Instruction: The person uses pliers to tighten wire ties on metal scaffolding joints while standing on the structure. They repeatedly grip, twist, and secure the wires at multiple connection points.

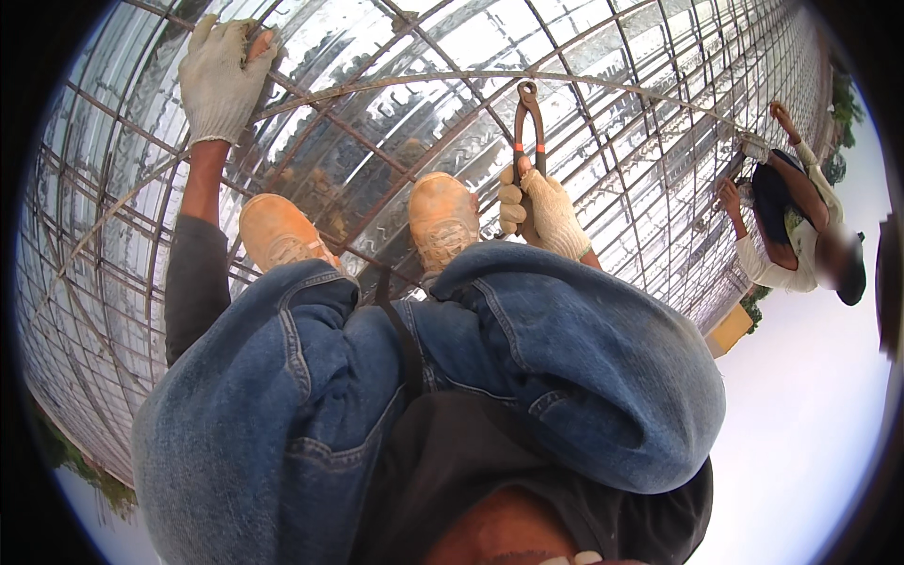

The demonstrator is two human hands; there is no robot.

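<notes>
My left hand (224,85), in a pale knit work glove with the thumb tip bare, is at the upper left on the steel rebar grid (367,146). Its fingers curl over a bar there, their tips partly hidden. Right of my shoes, my right hand (548,209), also gloved, is closed round the handles of a pair of pincers (520,121). The tool points away from me, its rounded jaws by a long thin strip (452,75) that arcs across the grid.
Shiny ribbed metal decking (565,42) lies beneath the bars. My dusty tan shoes (282,231) stand on the grid, with my jeans-clad knees bent close behind. At the right another person (796,207) bends over the same mesh, hands near the bars.
</notes>
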